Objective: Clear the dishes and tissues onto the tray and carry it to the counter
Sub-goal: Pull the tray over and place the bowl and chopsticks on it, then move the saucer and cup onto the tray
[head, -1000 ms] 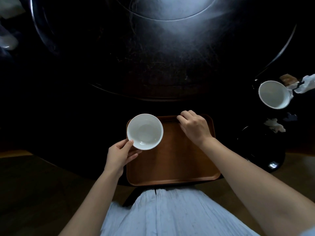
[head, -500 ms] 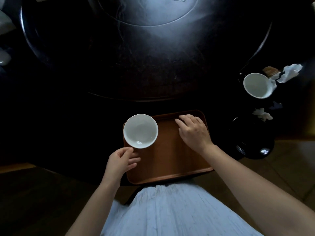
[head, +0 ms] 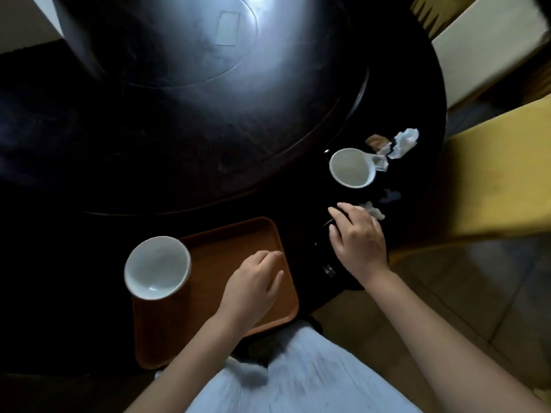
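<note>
A brown tray (head: 226,272) lies at the near edge of the dark round table (head: 185,138). A white bowl (head: 157,268) sits on the tray's far left corner. My left hand (head: 253,286) hovers over the tray's right half, fingers loosely curled and empty. My right hand (head: 357,239) rests with spread fingers on a black plate (head: 326,263) right of the tray. Beyond it stand a white cup (head: 351,167), a crumpled tissue (head: 404,143), a smaller tissue (head: 374,210) at my fingertips and a brown wrapper (head: 377,141).
A raised turntable (head: 190,84) fills the table's middle. A yellow chair (head: 501,174) stands close at the right, with tiled floor (head: 477,293) below it. My white skirt (head: 298,380) presses against the table's near edge.
My left hand let go of the bowl, which now stands on the tray, and moved right. My right hand left the tray for the black plate. The view swung right.
</note>
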